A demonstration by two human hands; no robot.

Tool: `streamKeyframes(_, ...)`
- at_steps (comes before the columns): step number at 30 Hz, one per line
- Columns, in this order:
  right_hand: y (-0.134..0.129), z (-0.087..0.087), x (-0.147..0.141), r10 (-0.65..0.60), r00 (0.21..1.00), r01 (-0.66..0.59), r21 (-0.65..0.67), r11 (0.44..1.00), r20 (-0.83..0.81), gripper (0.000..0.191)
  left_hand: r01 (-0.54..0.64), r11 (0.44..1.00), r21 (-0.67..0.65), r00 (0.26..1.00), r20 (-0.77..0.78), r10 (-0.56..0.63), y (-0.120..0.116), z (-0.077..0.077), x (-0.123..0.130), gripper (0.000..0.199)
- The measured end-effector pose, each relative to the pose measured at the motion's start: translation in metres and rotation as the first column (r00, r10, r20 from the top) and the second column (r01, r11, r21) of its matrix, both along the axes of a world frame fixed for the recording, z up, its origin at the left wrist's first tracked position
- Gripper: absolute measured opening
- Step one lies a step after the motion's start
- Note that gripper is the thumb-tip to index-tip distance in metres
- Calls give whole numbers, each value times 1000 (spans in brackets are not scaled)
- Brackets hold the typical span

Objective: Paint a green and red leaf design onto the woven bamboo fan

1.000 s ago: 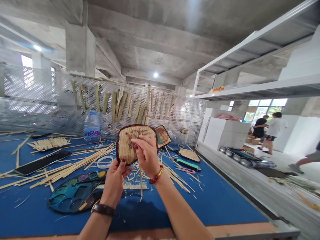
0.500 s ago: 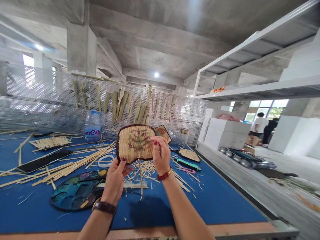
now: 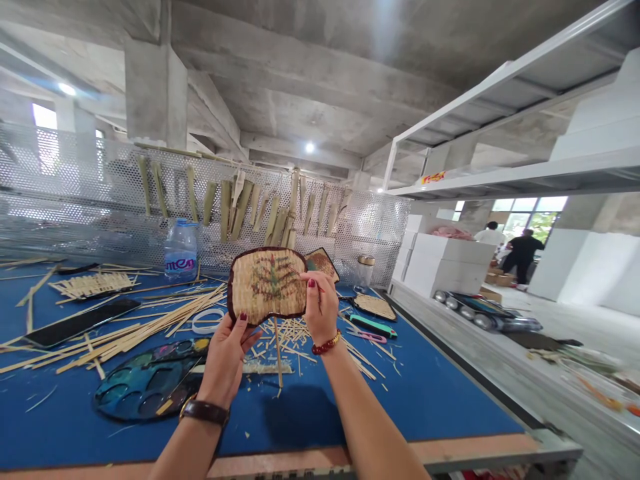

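Note:
A woven bamboo fan (image 3: 267,285) with a dark cloth rim is held up in front of me, a leafy plant in green and red painted on its face. My left hand (image 3: 231,353) grips its lower left edge, thumb on the front. A thin stick handle (image 3: 279,357) hangs below the rim. In my right hand (image 3: 321,307) a slim paintbrush (image 3: 296,271) is pinched, its tip at the right side of the painted plant. Whether the tip touches the weave I cannot tell. Below left, on the blue table, lies a paint palette (image 3: 135,381) with several wells.
Bamboo strips (image 3: 165,319) lie scattered over the blue table (image 3: 400,400). Around them are a phone (image 3: 83,323), a water bottle (image 3: 181,250), a tape roll (image 3: 208,321), a green cutter (image 3: 373,326), pink scissors (image 3: 367,335) and a glass jar (image 3: 364,273). Two people (image 3: 523,257) are far right.
The view has shifted slightly, so the table things sit a little further left. My right hand keeps the brush at the fan's right side. The distant people have changed position.

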State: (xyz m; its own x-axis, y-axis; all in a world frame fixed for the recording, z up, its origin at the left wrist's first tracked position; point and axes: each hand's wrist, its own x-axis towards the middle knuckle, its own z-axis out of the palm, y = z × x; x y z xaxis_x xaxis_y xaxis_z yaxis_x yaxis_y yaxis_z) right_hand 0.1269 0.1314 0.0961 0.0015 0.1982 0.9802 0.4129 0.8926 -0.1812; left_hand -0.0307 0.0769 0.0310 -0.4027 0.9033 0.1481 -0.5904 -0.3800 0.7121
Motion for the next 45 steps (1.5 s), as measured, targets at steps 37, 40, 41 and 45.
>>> streamKeyframes(37, 4, -2, 2, -106, 991, 107, 5, 994, -81, 25, 7, 1000, -3, 1000, -16, -7, -3, 3, 1, 44)
streamKeyframes(40, 2, -2, 0, -48, 999, 49, 44, 998, -16, 24, 11, 1000, 4, 1000, -22, -11, -3, 3, 1, 46)
streamKeyframes(41, 1, -2, -1, -32, 999, 30, 55, 998, 29, 24, 10, 1000, 5, 1000, -24, -10, -3, 3, 1, 46)
streamKeyframes(45, 1, -2, -3, -69, 997, 68, 42, 997, 18, 23, 6, 1000, 5, 999, -32, -6, -3, 1, 1, 48)
